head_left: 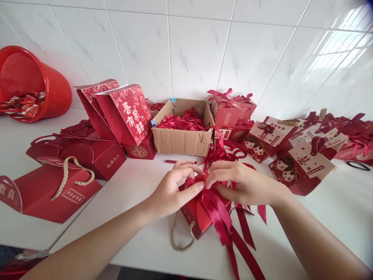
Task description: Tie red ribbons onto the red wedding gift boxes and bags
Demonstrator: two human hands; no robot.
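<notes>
In the head view a red gift box (194, 212) lies on the white table, with a gold rope handle (183, 247) hanging off its near left side. Shiny red ribbon (217, 212) is gathered on top of the box, its long tails trailing toward the table's front edge. My left hand (177, 186) pinches the ribbon from the left, thumb and fingers close together. From the right, my right hand (236, 181) is closed on the same ribbon, fingertips near those of the left. The exact spot where the fingers meet is partly hidden.
Behind my hands stands a cardboard box (183, 142) of red ribbons. Red gift boxes (61, 190) are at left, below upright red bags (125, 112). A red bucket (56, 91) lies tipped at far left. Printed boxes (300, 167) and a black ring (358, 166) are at right.
</notes>
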